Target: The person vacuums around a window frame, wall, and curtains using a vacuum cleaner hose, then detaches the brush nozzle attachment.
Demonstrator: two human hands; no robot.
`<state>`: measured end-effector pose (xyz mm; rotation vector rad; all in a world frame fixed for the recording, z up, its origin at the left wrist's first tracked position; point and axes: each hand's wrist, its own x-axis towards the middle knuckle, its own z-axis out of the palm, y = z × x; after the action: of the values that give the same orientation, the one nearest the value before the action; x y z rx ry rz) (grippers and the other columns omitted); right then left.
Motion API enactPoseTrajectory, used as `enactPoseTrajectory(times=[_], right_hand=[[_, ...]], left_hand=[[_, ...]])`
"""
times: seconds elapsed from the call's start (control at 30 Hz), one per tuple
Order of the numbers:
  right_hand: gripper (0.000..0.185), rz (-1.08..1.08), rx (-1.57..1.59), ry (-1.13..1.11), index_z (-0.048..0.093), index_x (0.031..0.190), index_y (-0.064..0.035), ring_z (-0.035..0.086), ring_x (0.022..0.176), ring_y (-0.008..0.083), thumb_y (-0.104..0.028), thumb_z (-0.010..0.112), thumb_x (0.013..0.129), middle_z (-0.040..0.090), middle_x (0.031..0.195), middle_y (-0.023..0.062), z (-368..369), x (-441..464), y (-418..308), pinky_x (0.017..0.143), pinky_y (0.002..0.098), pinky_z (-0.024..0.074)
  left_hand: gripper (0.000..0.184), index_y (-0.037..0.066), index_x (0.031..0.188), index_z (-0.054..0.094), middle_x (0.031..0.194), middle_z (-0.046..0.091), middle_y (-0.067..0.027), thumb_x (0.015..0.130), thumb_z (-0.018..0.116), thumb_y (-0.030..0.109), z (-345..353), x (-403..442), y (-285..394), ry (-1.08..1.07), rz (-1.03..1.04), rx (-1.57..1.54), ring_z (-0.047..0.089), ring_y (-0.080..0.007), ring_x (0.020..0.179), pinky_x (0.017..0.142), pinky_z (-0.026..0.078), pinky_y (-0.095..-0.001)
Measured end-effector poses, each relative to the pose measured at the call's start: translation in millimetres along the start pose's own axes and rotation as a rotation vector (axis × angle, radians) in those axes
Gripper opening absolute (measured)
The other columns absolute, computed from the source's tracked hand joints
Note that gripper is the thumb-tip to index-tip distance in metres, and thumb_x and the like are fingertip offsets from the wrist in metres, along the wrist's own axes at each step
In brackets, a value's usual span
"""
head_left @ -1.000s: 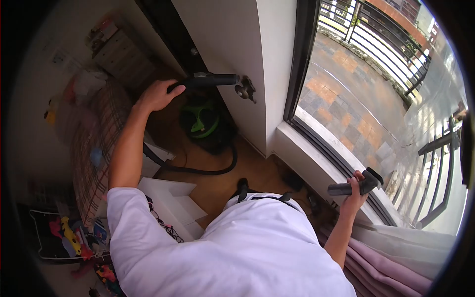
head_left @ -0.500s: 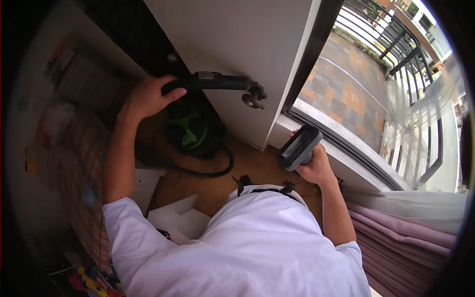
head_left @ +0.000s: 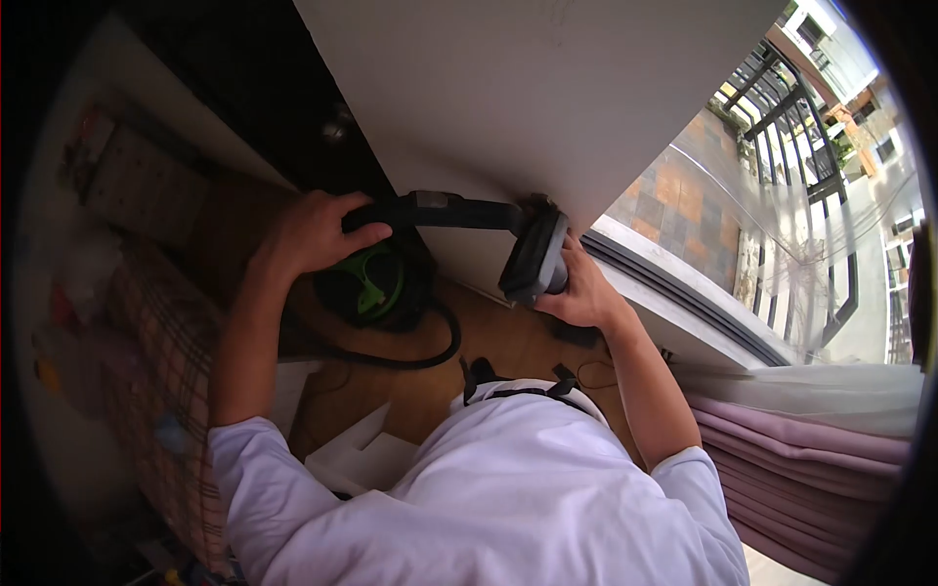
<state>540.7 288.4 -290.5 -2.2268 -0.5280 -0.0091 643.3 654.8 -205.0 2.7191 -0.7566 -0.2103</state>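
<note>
My left hand [head_left: 318, 232] is wrapped round the black vacuum hose handle [head_left: 445, 211], which points to the right in front of the white wall. My right hand [head_left: 584, 288] grips a dark vacuum nozzle [head_left: 535, 256] at the handle's far end. The nozzle's wide face is turned toward the left. Whether nozzle and handle touch cannot be made out. Below my left hand, a black and green vacuum cleaner [head_left: 366, 283] stands on the wooden floor, with its black hose [head_left: 430, 359] curving beside it.
A window sill with a dark track [head_left: 684, 293] runs along the right, with railings outside. Pink curtains [head_left: 801, 469] hang at the lower right. A bed with a plaid cover [head_left: 171, 361] is at the left. White panels [head_left: 366, 449] lie near my body.
My right hand has brought the nozzle from the window sill leftward to the handle's end, turning it on the way. My left hand still holds the handle, and the view has shifted.
</note>
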Motion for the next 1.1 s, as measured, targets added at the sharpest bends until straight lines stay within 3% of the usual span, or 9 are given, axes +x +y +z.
enactPoseTrajectory(times=[0.07, 0.13, 0.3, 0.4, 0.53, 0.7, 0.8, 1.07, 1.1], right_hand=[[0.050, 0.037, -0.123, -0.056, 0.070, 0.112, -0.0035, 0.051, 0.126, 0.0405, -0.019, 0.078, 0.065, 0.051, 0.141, 0.0217, -5.2, 1.8, -11.5, 0.110, 0.0466, 0.0407], [0.047, 0.185, 0.002, -0.034, 0.073, 0.109, -0.0041, 0.050, 0.128, 0.0429, -0.019, 0.078, 0.065, 0.051, 0.142, 0.0216, -14.9, -0.2, -21.5, 0.110, 0.0484, 0.0415], [0.042, 0.016, 0.070, 0.094, 0.075, 0.103, -0.0061, 0.054, 0.127, 0.0421, -0.019, 0.081, 0.064, 0.056, 0.136, 0.0214, -18.9, -29.9, 8.0, 0.110, 0.0430, 0.0415], [0.043, 0.143, 0.213, 0.011, 0.076, 0.104, -0.0062, 0.054, 0.127, 0.0422, -0.020, 0.082, 0.064, 0.057, 0.134, 0.0231, -11.3, -14.8, 2.5, 0.110, 0.0422, 0.0415], [0.045, 0.169, 0.092, -0.113, 0.075, 0.104, -0.0038, 0.056, 0.122, 0.0442, -0.022, 0.083, 0.063, 0.055, 0.136, 0.0243, -10.8, 22.3, -12.5, 0.107, 0.0442, 0.0439], [0.046, -0.040, -0.244, -0.036, 0.075, 0.099, -0.0047, 0.061, 0.118, 0.0395, -0.016, 0.081, 0.055, 0.052, 0.146, 0.0190, -27.0, 20.3, -21.4, 0.098, 0.0441, 0.0520], [0.040, -0.060, -0.284, -0.015, 0.075, 0.093, -0.0035, 0.060, 0.121, 0.0382, -0.014, 0.081, 0.055, 0.051, 0.146, 0.0188, -38.3, 21.1, -32.8, 0.098, 0.0439, 0.0524], [0.038, -0.087, -0.596, -0.101, 0.075, 0.091, -0.0054, 0.058, 0.121, 0.0392, -0.012, 0.078, 0.054, 0.048, 0.148, 0.0189, -43.4, 49.0, -63.4, 0.109, 0.0469, 0.0428], [0.036, 0.008, -0.563, -0.151, 0.075, 0.091, -0.0056, 0.058, 0.120, 0.0395, -0.012, 0.078, 0.056, 0.048, 0.148, 0.0188, -43.6, 53.0, -66.3, 0.108, 0.0469, 0.0432]], left_hand=[[0.053, 0.008, 0.114, 0.072, 0.079, 0.072, -0.0179, 0.088, 0.072, 0.055, 3.9, 3.4, -8.6, -0.030, 0.029, -0.068, 0.071, -0.0356, 0.079, 0.073, 0.055, -0.0442], [0.053, 0.008, 0.114, 0.072, 0.080, 0.072, -0.0179, 0.088, 0.072, 0.054, 8.5, 3.3, -11.5, -0.021, 0.020, -0.047, 0.072, -0.0357, 0.079, 0.072, 0.055, -0.0437], [0.051, 0.007, 0.112, 0.073, 0.082, 0.073, -0.0175, 0.088, 0.073, 0.052, 9.2, 2.8, -21.9, 0.026, -0.028, -0.144, 0.072, -0.0359, 0.080, 0.070, 0.055, -0.0426], [0.051, 0.007, 0.111, 0.073, 0.084, 0.073, -0.0168, 0.087, 0.074, 0.053, 0.0, 10.2, -27.4, 0.148, 0.046, -0.167, 0.071, -0.0361, 0.080, 0.071, 0.055, -0.0426], [0.050, 0.009, 0.110, 0.073, 0.084, 0.074, -0.0157, 0.087, 0.073, 0.053, -0.9, 19.0, -20.7, 0.026, 0.009, -0.108, 0.072, -0.0356, 0.079, 0.071, 0.056, -0.0428], [0.049, 0.009, 0.109, 0.074, 0.083, 0.074, -0.0155, 0.087, 0.073, 0.053, 19.0, 28.5, -38.3, 0.026, 0.069, -0.106, 0.072, -0.0353, 0.078, 0.072, 0.056, -0.0428], [0.050, 0.009, 0.110, 0.074, 0.082, 0.074, -0.0160, 0.087, 0.073, 0.053, 19.0, 26.9, -39.3, 0.034, 0.064, -0.153, 0.072, -0.0359, 0.078, 0.072, 0.056, -0.0429], [0.053, 0.009, 0.112, 0.073, 0.086, 0.073, -0.0177, 0.086, 0.074, 0.055, 24.4, 25.1, -62.8, 0.019, 0.003, -0.219, 0.071, -0.0363, 0.083, 0.077, 0.056, -0.0432], [0.053, 0.009, 0.112, 0.073, 0.086, 0.073, -0.0177, 0.086, 0.074, 0.055, 25.2, 24.4, -63.1, 0.019, 0.000, -0.225, 0.071, -0.0363, 0.083, 0.077, 0.056, -0.0432]])
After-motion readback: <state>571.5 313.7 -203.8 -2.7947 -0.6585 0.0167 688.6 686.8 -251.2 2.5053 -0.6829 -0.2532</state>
